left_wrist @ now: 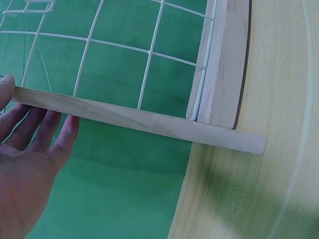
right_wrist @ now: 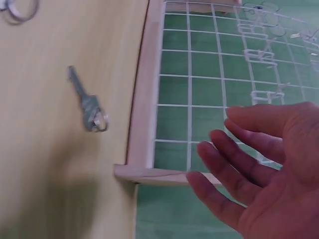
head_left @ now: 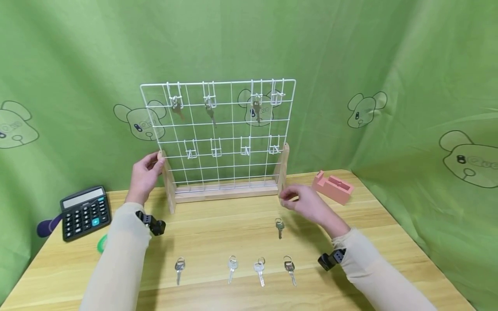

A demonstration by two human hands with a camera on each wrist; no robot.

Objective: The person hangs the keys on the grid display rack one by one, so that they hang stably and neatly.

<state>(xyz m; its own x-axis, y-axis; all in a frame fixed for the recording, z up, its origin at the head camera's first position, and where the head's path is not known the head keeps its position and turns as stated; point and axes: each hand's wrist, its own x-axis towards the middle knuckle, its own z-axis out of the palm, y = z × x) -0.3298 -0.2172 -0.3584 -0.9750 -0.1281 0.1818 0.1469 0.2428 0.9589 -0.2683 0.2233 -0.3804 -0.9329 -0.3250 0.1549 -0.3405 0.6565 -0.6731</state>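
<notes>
A white wire grid rack (head_left: 232,123) stands upright in a wooden frame at the back of the table. My left hand (head_left: 145,175) holds the top of the rack's left wooden post (left_wrist: 149,122), thumb on one side and fingers on the other. Beside the right wooden post (head_left: 283,166) is my right hand (head_left: 305,203), its fingers loosely bent with nothing between them. In front of that hand lies a key with a ring (head_left: 279,227). Keys hang from three hooks of the upper row: a left key (head_left: 177,109), a middle key (head_left: 210,114) and a right key (head_left: 256,111).
Several ringed keys lie in a row nearer me, among them a silver key (head_left: 259,271) and a darker key (head_left: 289,270). A calculator (head_left: 85,214) sits at the left, a pink tape dispenser (head_left: 332,186) at the back right. Green cloth (head_left: 408,108) hangs behind the table.
</notes>
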